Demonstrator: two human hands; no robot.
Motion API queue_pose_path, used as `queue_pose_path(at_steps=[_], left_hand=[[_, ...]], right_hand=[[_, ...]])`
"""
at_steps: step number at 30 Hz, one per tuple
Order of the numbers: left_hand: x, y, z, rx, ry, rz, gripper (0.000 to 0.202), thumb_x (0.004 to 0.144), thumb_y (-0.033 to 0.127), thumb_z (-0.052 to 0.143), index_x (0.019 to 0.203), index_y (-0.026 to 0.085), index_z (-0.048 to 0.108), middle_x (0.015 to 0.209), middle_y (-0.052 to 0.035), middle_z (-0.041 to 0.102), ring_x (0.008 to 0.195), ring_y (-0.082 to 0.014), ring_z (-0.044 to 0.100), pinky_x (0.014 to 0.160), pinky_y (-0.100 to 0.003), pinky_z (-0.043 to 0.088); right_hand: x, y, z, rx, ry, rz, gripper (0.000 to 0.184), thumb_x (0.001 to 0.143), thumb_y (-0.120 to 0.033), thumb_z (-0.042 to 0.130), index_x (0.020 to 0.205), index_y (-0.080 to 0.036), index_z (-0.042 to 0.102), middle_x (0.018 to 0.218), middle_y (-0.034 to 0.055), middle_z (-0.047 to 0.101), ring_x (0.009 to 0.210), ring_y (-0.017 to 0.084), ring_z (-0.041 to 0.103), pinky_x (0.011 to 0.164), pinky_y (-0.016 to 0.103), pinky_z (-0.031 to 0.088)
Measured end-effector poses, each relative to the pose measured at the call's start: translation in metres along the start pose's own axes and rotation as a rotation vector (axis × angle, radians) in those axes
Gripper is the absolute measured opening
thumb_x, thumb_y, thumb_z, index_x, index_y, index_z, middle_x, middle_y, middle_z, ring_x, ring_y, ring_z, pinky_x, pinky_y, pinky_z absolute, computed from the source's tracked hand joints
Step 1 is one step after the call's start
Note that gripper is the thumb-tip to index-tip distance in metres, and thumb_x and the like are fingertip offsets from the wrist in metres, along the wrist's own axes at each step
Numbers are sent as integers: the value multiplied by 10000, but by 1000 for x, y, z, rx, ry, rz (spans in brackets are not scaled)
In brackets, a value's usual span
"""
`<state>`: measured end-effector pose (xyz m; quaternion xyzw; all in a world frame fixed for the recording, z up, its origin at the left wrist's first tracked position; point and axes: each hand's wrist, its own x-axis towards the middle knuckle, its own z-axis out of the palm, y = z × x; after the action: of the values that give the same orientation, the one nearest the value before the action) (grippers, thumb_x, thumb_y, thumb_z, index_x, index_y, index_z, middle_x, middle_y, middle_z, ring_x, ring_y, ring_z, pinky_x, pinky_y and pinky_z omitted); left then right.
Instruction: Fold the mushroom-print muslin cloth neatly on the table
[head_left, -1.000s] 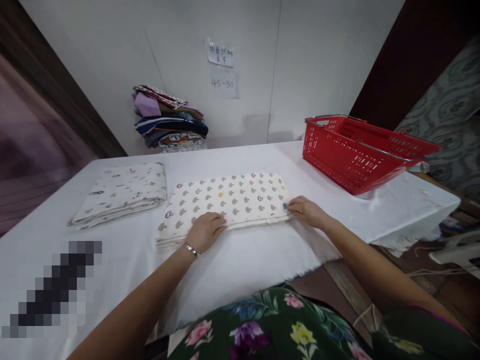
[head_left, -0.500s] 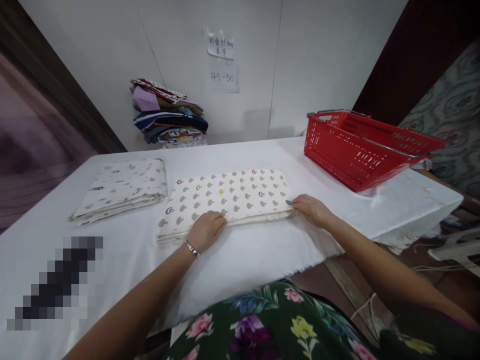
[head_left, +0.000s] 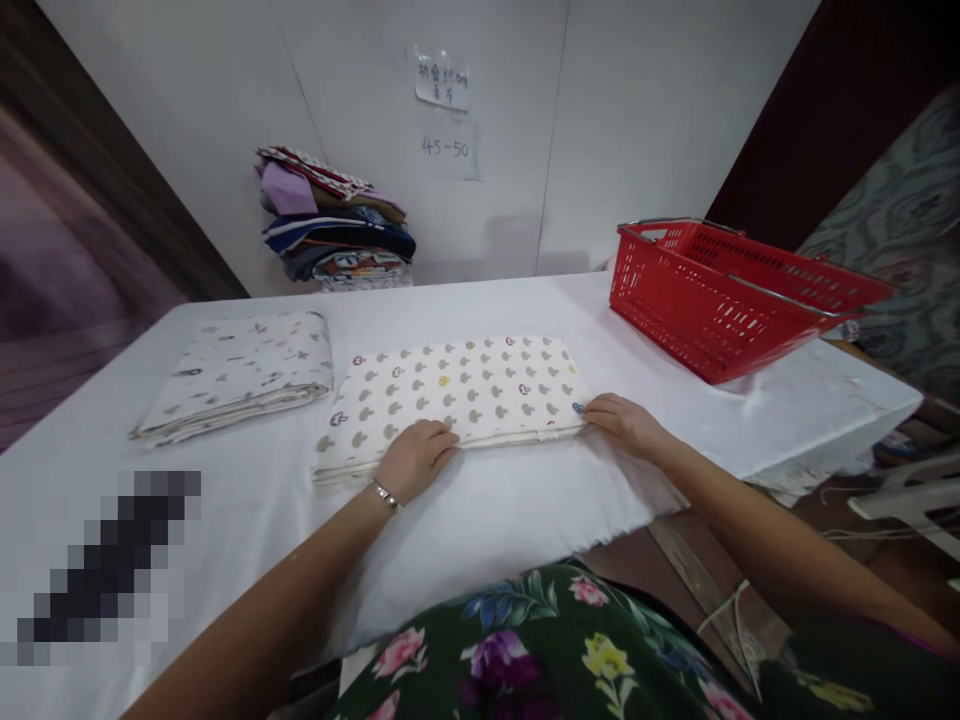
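A white folded cloth [head_left: 480, 385] with rows of grey mushroom shapes and a few coloured ones lies flat in front of me. My left hand [head_left: 417, 460] grips its near edge, left of the middle, fingertips on top and thumb side low at the fold. At the near right corner, my right hand [head_left: 626, 425] pinches the cloth between thumb and fingers. To the left lies a second folded cloth [head_left: 247, 365], white with small scattered grey prints, and neither hand touches it.
A red plastic basket [head_left: 720, 310] with metal handles stands at the right on the white-covered table [head_left: 495, 520]. A pile of folded fabrics [head_left: 337, 220] is by the wall at the back left. Paper signs [head_left: 448, 148] hang on the wall. A blurred dark patch covers the left front.
Both hands keep their places on the mushroom-print cloth. Its near right edge looks slightly flatter and straighter, and the view has shifted a little.
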<state>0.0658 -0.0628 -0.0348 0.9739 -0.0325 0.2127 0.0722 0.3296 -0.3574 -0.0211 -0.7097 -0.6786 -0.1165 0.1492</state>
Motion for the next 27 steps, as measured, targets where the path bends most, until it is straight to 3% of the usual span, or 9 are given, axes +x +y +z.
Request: queue_pose_path(at_steps=[8, 13, 17, 23, 27], left_hand=[[7, 2, 1, -65, -8, -42, 249, 879, 352, 458, 945, 179, 624, 913, -74, 608, 825, -178, 546, 734, -336, 450], [24, 12, 11, -59, -56, -107, 227, 877, 339, 463, 939, 195, 628, 913, -59, 600, 817, -178, 536, 706, -330, 428], [41, 22, 18, -50, -101, -74, 191, 870, 309, 480, 900, 195, 631, 899, -55, 592, 820, -179, 523, 705, -324, 409], [45, 32, 22, -23, -94, -20, 277, 917, 249, 374, 807, 174, 617, 822, -51, 583, 759, -156, 492, 674, -311, 377], [40, 38, 23, 41, -85, 40, 276, 908, 194, 374, 747, 167, 597, 796, -59, 566, 754, -163, 480, 663, -322, 355]], right_hand=[[14, -15, -4, 64, -56, 15, 239, 893, -284, 459, 1034, -206, 636, 1024, 95, 637, 987, 224, 546, 840, 411, 461], [38, -29, 11, 113, -65, -7, 226, 895, -285, 464, 983, -206, 657, 962, 90, 642, 904, 198, 557, 799, 355, 449], [52, -33, 21, 99, -86, -19, 216, 887, -284, 477, 927, -186, 666, 931, 93, 633, 866, 200, 548, 753, 332, 446], [45, -34, 12, 108, -43, -22, 245, 916, -253, 411, 924, -192, 648, 918, 87, 628, 851, 186, 543, 741, 319, 433], [36, -38, 13, 58, -108, -78, 262, 919, -221, 392, 911, -200, 653, 913, 84, 629, 840, 191, 542, 747, 335, 425]])
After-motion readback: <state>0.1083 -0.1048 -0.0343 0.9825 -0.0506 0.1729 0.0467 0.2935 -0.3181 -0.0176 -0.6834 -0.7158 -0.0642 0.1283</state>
